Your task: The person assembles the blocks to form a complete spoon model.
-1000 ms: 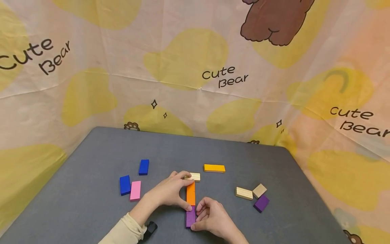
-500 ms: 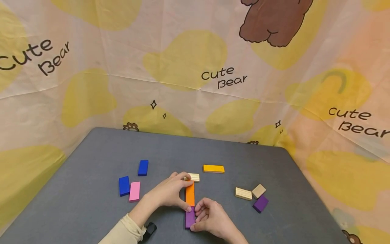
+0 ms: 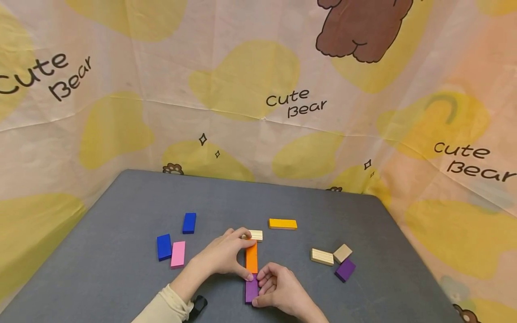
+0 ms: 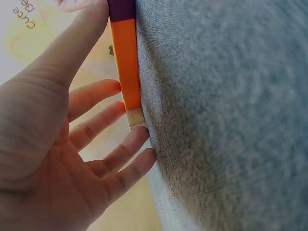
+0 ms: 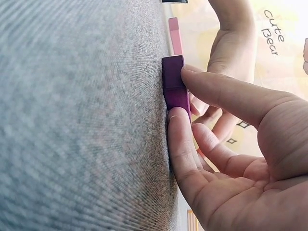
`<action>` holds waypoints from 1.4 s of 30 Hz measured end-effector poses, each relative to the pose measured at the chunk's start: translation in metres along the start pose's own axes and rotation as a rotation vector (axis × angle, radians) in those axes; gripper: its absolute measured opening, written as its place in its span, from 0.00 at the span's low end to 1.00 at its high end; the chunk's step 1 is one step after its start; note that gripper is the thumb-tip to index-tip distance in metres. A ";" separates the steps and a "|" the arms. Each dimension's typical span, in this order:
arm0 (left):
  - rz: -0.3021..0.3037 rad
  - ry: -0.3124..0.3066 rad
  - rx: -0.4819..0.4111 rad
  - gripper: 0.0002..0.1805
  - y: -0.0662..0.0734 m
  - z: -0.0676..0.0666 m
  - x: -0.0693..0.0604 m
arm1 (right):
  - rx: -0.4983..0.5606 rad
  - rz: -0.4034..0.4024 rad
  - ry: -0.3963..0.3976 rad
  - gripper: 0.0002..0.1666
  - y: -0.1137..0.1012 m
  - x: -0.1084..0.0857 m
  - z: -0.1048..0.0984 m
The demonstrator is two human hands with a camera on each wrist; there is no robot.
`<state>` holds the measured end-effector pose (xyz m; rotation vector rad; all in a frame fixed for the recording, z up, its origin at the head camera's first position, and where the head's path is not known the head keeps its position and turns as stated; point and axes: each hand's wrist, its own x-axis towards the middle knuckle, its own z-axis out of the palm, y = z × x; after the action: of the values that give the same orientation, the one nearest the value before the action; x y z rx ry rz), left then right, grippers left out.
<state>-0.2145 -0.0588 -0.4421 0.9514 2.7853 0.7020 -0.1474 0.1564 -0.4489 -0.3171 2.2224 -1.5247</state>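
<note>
In the head view an orange block [image 3: 251,258] and a purple block [image 3: 251,292] lie end to end, pointing away from me. A plain wooden block [image 3: 256,235] lies crosswise at the far end. My left hand [image 3: 223,254] spans the orange block, its thumb at the orange-purple joint. In the left wrist view, its fingertips [image 4: 115,109] touch the orange block and reach the wooden one. My right hand [image 3: 284,289] holds the purple block, thumb at its near end and curled fingers along its right side. The right wrist view shows the thumb against the purple block [image 5: 173,72].
To the left lie two blue blocks [image 3: 164,247] and a pink block [image 3: 178,255]. A yellow block [image 3: 282,224] lies beyond the row. Two wooden blocks [image 3: 322,256] and a purple one [image 3: 345,270] are at right. Printed cloth [image 3: 226,80] walls surround the grey table [image 3: 121,287].
Both hands keep their places at the row of blocks. The whole head view has shifted very slightly; no block has visibly moved on the table.
</note>
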 end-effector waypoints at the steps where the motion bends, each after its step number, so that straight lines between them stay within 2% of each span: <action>1: 0.000 -0.002 -0.002 0.49 0.000 0.000 0.000 | 0.001 0.002 0.000 0.25 0.000 0.000 0.000; 6: 0.002 -0.002 -0.005 0.49 0.001 0.000 0.001 | 0.005 0.011 0.002 0.25 0.000 0.000 -0.001; 10: 0.005 0.000 0.001 0.49 0.001 -0.001 0.001 | 0.015 0.009 -0.030 0.24 -0.001 -0.001 -0.006; 14: -0.007 0.002 0.019 0.49 -0.001 -0.003 -0.001 | -0.092 -0.085 -0.003 0.21 -0.002 -0.007 -0.021; 16: -0.014 0.003 0.026 0.48 -0.001 -0.005 -0.002 | -0.188 -0.150 0.084 0.21 -0.001 -0.013 -0.035; 20: -0.014 -0.004 0.037 0.48 -0.001 -0.005 -0.001 | -0.316 -0.255 0.349 0.24 0.007 -0.029 -0.072; 23: -0.007 -0.007 0.042 0.48 0.000 -0.003 0.000 | -0.367 -0.262 0.532 0.26 0.014 -0.044 -0.099; 27: -0.003 -0.012 0.043 0.48 0.001 -0.001 0.000 | -0.418 -0.157 0.678 0.31 0.024 -0.066 -0.125; 32: 0.000 -0.019 0.044 0.48 0.002 0.000 0.001 | -0.415 0.007 0.753 0.40 0.037 -0.087 -0.141; 37: 0.003 -0.018 0.042 0.48 0.003 -0.002 0.000 | -0.308 0.152 0.737 0.45 0.049 -0.096 -0.145; 42: 0.000 -0.020 0.044 0.48 0.002 -0.002 0.001 | -0.177 0.264 0.699 0.48 0.061 -0.094 -0.146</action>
<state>-0.2141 -0.0575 -0.4397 0.9612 2.7940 0.6298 -0.1288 0.3393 -0.4401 0.5271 2.7801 -1.4328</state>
